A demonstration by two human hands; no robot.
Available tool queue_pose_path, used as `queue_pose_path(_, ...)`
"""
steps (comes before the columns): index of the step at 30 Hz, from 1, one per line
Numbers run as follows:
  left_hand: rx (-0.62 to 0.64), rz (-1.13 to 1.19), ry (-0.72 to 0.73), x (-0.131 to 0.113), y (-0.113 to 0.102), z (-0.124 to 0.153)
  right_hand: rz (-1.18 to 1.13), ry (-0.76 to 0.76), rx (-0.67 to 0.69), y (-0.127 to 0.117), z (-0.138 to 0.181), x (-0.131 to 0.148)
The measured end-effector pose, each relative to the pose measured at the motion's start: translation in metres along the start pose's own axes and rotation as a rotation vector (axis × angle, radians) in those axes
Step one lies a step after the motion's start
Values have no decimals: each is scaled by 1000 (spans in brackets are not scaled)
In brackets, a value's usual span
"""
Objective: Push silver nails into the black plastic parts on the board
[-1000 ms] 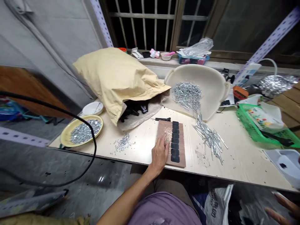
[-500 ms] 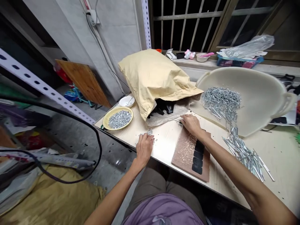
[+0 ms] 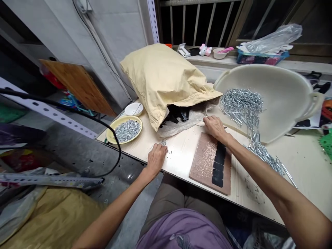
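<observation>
So from where I'm sitting on the head cam feed: the left hand [image 3: 156, 157] is down at the front edge of the table [image 3: 306, 162], knuckles up, fingers curled onto a little scatter of small silver bits [image 3: 163, 142]. I can't tell if it's actually pinching any. The right hand [image 3: 214, 126] is further in, palm down at the far end of the brown board [image 3: 204, 160], right by the open mouth of the tan sack [image 3: 166, 76]. Its fingers are bent against the tabletop, and I can't tell if it's got something under them either.

The board lies flat near the front edge between the two arms, with a row of black pieces [image 3: 219, 164] along its right side. There's a yellow plate [image 3: 110, 136] of the same silver bits at the left corner, with a small white dish [image 3: 133, 109] just behind it. A cream tub [image 3: 280, 100] is tipped on its side toward the back right, with long nails [image 3: 242, 105] spilling out of it across the table.
</observation>
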State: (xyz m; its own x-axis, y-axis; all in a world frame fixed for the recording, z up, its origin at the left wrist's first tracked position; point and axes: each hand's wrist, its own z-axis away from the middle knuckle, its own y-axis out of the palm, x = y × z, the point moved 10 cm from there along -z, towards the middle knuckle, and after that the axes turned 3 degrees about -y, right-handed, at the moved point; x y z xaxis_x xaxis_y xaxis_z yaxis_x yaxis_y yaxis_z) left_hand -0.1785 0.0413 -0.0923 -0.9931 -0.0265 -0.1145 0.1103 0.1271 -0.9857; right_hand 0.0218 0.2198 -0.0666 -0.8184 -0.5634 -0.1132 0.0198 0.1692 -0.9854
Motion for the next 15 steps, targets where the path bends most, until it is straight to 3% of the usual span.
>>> queue_pose_path(6, 43, -39, 7, -6, 0, -7, -101, -22, -257, -47, 41, -6)
queue_pose_path(11, 52, -76, -1, -9, 1, -19, -336, -27, -295, -73, 84, 26)
queue_pose_path(15, -1, -45, 21, -7, -4, -24, -540, -21, -300, -79, 108, 59)
